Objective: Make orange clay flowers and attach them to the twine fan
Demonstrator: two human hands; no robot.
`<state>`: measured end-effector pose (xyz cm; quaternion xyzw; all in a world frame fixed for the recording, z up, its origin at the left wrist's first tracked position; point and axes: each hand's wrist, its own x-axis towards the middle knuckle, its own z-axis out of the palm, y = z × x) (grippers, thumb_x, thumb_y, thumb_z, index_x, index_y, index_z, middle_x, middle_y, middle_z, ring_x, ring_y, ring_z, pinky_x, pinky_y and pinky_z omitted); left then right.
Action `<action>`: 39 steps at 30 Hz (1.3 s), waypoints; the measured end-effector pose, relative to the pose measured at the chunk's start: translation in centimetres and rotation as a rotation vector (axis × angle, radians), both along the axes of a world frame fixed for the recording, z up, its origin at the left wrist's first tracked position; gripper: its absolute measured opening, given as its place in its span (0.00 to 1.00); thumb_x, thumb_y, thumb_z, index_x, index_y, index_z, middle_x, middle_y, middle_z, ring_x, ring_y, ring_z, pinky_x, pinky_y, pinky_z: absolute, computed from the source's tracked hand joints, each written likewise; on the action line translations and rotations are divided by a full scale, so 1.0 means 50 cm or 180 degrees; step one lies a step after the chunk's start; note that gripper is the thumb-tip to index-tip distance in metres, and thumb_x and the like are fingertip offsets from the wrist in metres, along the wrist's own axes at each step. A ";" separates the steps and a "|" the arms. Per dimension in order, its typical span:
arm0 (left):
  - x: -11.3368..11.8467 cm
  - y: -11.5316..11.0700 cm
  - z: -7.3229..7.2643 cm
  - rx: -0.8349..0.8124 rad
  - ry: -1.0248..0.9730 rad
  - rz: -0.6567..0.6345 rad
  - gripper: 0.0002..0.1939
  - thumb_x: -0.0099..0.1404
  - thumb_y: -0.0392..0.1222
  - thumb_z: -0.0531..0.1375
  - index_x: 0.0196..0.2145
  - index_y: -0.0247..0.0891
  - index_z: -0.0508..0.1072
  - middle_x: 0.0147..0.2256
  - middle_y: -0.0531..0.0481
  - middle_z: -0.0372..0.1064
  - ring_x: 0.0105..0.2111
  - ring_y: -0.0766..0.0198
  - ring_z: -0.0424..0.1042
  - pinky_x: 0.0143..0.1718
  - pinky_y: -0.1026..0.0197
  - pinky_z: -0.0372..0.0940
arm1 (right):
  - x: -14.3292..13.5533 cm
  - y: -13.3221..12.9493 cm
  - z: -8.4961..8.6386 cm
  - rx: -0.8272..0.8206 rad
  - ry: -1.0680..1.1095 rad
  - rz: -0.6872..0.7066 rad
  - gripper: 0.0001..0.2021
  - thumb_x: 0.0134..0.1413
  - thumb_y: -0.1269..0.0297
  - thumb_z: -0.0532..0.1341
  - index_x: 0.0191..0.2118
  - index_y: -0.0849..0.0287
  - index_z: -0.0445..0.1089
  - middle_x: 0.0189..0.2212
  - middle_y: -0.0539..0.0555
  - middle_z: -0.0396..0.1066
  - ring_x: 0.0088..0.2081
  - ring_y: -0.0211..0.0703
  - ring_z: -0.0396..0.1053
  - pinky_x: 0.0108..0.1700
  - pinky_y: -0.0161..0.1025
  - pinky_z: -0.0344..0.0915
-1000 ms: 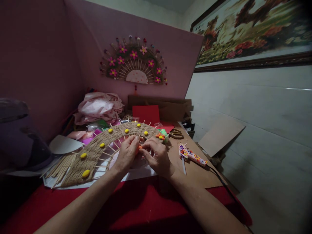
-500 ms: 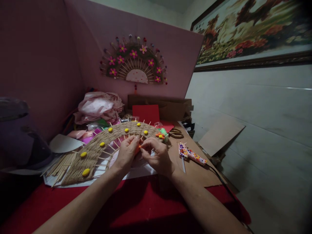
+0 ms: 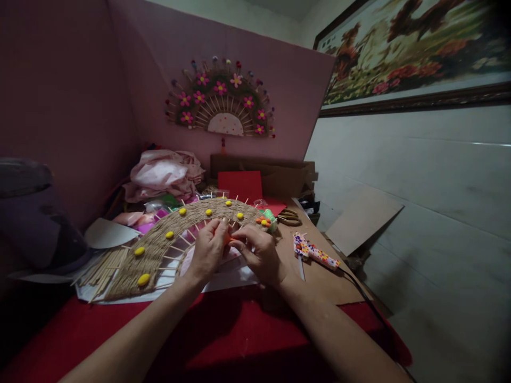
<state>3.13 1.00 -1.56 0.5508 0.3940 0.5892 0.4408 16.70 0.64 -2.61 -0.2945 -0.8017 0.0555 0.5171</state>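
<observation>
Obs.: L. hand (image 3: pixel 208 247) & R. hand (image 3: pixel 261 252) both pinch a small orange pc. (image 3: pixel 229 239) betw. fingertips, approx. at inner edge of twine band (image 3: pixel 154 255); exact shape hidden. Pc. looks soft, prob. marks easily. Rec.: light, even pressure, L. steadying, R. shaping; check size vs. orange-petalled flower (image 3: pixel 264 222) at band's R. end. Wrists best held clear of yellow discs (image 3: pixel 170 234).

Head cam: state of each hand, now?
Left hand: closed, holding a small orange piece.
Right hand: fingertips closed in a pinch on the same piece.
</observation>
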 end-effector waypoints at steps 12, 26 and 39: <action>-0.001 -0.002 0.001 0.0248 0.0328 0.0004 0.19 0.62 0.55 0.54 0.23 0.37 0.63 0.15 0.58 0.56 0.14 0.72 0.55 0.15 0.69 0.50 | -0.014 0.006 -0.009 -0.1323 0.1028 0.0485 0.06 0.50 0.63 0.63 0.33 0.57 0.70 0.27 0.49 0.70 0.27 0.36 0.67 0.31 0.34 0.66; -0.004 0.020 -0.022 0.0418 0.0657 0.0172 0.18 0.60 0.53 0.56 0.23 0.35 0.66 0.20 0.57 0.57 0.21 0.71 0.56 0.22 0.68 0.53 | -0.018 0.020 -0.010 -0.1961 0.1591 0.0934 0.04 0.41 0.72 0.63 0.25 0.60 0.67 0.20 0.44 0.65 0.21 0.30 0.62 0.23 0.29 0.61; 0.000 -0.012 0.019 -0.0733 -0.0377 -0.0478 0.22 0.50 0.57 0.65 0.28 0.33 0.71 0.15 0.60 0.55 0.12 0.77 0.51 0.13 0.72 0.45 | 0.001 0.029 0.008 -0.2539 0.2651 0.1542 0.12 0.43 0.59 0.68 0.32 0.60 0.69 0.24 0.48 0.70 0.22 0.31 0.65 0.23 0.30 0.65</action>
